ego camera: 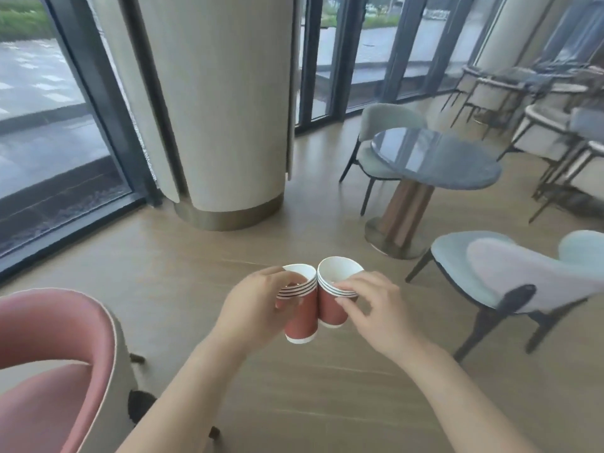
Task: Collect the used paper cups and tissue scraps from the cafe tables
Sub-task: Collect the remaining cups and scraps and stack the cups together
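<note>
Two stacks of red paper cups with white rims are held side by side, touching, above the wooden floor. My left hand [258, 305] grips the left stack [302, 317], several cups nested together. My right hand [376, 308] pinches the rim of the right stack [331, 308] with fingertips, its nested rims showing. Both stacks tilt with their mouths facing away from me. No tissue scraps are in sight.
A round dark-topped table [438, 158] stands at the right with grey and pale blue chairs [510, 273] around it. A pink armchair [55, 364] fills the lower left. A wide pillar [225, 109] and glass walls stand ahead. More chairs [539, 103] line the far right.
</note>
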`<state>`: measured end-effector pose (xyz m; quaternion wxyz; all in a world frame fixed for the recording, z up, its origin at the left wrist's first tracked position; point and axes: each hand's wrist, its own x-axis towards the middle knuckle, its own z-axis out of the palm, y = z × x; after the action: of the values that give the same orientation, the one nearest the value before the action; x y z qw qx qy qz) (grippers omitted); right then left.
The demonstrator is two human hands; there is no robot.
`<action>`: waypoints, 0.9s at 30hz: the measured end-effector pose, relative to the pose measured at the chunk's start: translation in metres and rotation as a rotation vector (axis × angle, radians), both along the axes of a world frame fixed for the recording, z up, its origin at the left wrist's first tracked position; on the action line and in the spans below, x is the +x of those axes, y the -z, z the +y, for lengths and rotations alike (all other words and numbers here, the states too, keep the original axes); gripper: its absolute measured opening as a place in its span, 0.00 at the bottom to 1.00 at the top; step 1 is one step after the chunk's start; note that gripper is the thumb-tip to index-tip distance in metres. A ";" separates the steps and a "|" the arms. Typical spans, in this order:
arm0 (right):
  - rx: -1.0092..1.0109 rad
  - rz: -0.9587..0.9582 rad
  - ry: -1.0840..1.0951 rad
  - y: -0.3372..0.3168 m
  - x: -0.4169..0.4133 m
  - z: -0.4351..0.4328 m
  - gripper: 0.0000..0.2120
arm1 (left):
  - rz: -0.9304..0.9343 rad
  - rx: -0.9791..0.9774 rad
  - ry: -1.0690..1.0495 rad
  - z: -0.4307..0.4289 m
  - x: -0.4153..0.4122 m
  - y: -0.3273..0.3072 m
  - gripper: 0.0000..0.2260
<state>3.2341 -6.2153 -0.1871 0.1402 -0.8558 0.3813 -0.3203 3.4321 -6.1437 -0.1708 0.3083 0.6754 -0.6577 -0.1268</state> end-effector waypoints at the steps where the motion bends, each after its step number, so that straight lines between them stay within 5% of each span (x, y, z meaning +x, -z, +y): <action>1: -0.005 -0.002 0.025 -0.002 -0.008 -0.005 0.10 | -0.012 -0.007 0.028 -0.010 -0.006 -0.003 0.10; 27: -0.132 -0.027 0.726 -0.065 -0.098 -0.174 0.07 | -0.129 -0.267 0.688 -0.323 -0.113 -0.065 0.10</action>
<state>3.1357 -6.3889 -0.1223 -0.0331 -0.6675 0.6368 -0.3845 3.3196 -6.4669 -0.1058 0.2910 0.3753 -0.8751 -0.0932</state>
